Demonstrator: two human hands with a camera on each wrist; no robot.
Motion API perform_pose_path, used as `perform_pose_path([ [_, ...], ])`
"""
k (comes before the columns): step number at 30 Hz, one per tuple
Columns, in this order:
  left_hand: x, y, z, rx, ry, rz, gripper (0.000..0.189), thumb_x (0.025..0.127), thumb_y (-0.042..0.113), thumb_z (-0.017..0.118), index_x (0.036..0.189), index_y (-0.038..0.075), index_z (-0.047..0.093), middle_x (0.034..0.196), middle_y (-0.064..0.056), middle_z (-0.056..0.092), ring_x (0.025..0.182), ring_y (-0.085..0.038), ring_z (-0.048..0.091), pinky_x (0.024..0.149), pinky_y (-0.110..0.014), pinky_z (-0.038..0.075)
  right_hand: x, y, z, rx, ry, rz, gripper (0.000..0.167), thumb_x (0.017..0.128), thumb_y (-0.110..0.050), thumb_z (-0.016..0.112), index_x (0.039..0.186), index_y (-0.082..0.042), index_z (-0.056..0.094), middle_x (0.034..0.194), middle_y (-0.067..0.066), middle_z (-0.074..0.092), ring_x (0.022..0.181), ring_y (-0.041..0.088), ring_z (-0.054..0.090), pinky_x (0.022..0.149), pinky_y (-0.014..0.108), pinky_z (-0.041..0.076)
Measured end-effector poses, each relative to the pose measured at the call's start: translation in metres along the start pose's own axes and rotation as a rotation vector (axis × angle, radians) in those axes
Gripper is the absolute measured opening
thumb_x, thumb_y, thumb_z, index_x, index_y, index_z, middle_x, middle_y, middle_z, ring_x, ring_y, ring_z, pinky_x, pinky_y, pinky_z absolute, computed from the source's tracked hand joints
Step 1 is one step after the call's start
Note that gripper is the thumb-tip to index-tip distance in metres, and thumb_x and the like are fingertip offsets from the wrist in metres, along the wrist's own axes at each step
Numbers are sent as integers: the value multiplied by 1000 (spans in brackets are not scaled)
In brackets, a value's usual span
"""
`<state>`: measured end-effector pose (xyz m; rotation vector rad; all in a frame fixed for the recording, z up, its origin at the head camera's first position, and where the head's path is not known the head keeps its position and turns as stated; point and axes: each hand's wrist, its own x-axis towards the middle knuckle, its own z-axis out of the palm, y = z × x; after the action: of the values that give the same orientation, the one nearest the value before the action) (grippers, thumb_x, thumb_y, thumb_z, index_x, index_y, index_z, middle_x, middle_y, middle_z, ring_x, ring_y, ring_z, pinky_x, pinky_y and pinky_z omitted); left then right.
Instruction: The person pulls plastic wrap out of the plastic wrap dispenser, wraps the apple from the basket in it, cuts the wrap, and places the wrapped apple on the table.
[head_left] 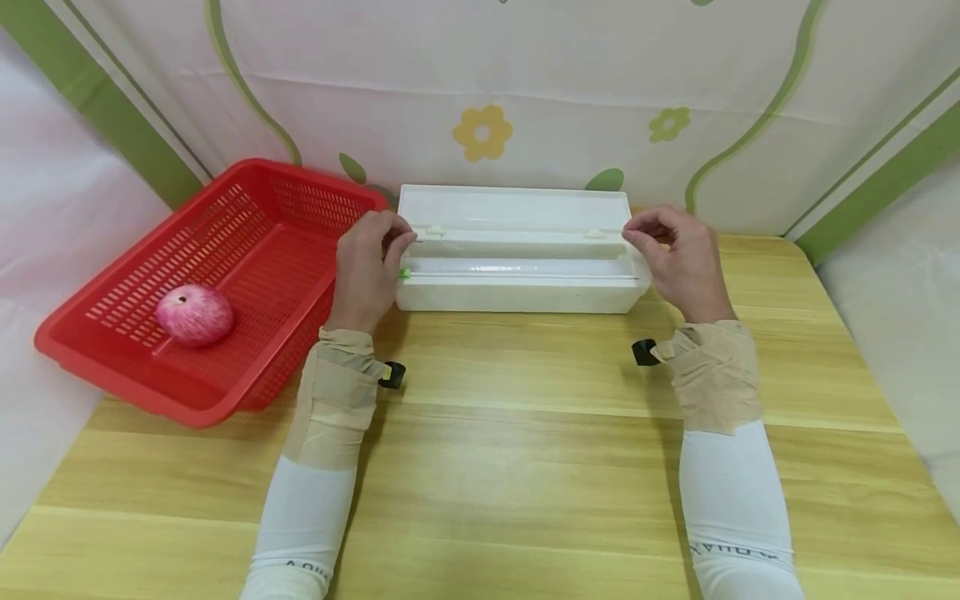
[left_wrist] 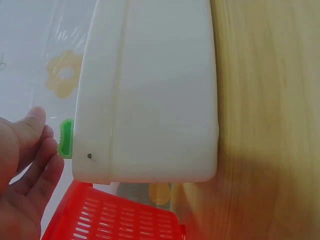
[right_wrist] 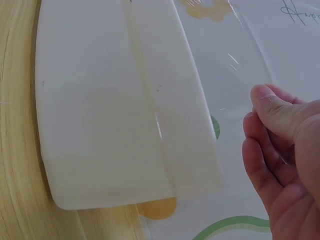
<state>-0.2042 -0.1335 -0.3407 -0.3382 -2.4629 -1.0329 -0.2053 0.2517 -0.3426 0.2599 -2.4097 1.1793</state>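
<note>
A white cling film dispenser box (head_left: 522,296) stands at the back of the table with its lid (head_left: 513,208) tipped up. Inside lies a roll of film (head_left: 517,267). Clear cling film (right_wrist: 235,62) rises above the box, stretched between both hands. At the box's left end, my left hand (head_left: 367,268) pinches one corner of the film between thumb and fingers, close to a green slider (left_wrist: 66,139). My right hand (head_left: 678,262) pinches the other corner at the right end. The film's outline is faint in the head view.
To the left, a red plastic basket (head_left: 247,392) holds a pink-red round fruit (head_left: 195,315), perhaps an apple. Its rim comes close to my left hand. Wooden tabletop (head_left: 517,467) extends in front of the box, and a flower-printed cloth (head_left: 570,75) hangs behind it.
</note>
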Motion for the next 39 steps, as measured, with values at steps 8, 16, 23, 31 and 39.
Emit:
perform_pose_path([
  [8, 1, 1, -1, -19, 14, 23, 18, 103, 15, 67, 110, -1, 72, 109, -19, 71, 96, -31, 62, 91, -42, 57, 1, -2, -2, -17, 29, -12, 12, 98, -8, 74, 104, 3, 75, 100, 12, 74, 86, -7, 61, 84, 9, 50],
  [16, 2, 4, -4, -31, 22, 24, 19, 103, 14, 68, 111, -1, 72, 109, -19, 71, 97, -30, 63, 93, -42, 58, 1, -6, -4, -10, 51, -15, 14, 98, -9, 75, 104, 3, 75, 98, 8, 73, 85, -5, 62, 83, 10, 50],
  [23, 2, 5, -6, -34, 35, 37, 20, 103, 15, 68, 112, -3, 72, 109, -20, 72, 97, -31, 63, 93, -42, 58, 1, -10, -5, -2, 65, -17, 14, 98, -8, 75, 104, 4, 75, 100, 13, 73, 85, -5, 62, 84, 10, 50],
  [31, 2, 9, -10, -30, 52, 46, 19, 103, 13, 66, 110, -3, 72, 108, -20, 71, 96, -30, 62, 90, -41, 56, 3, -15, -6, 0, 81, -2, 14, 98, -12, 76, 104, 1, 77, 102, 13, 74, 87, -4, 63, 85, 11, 51],
  [39, 2, 10, -10, -35, 71, 60, 18, 103, 11, 67, 111, -4, 72, 109, -20, 70, 95, -30, 61, 87, -38, 53, 2, -18, -8, -13, 105, 1, 14, 98, -14, 76, 104, -1, 78, 100, 9, 73, 87, -4, 63, 85, 11, 51],
])
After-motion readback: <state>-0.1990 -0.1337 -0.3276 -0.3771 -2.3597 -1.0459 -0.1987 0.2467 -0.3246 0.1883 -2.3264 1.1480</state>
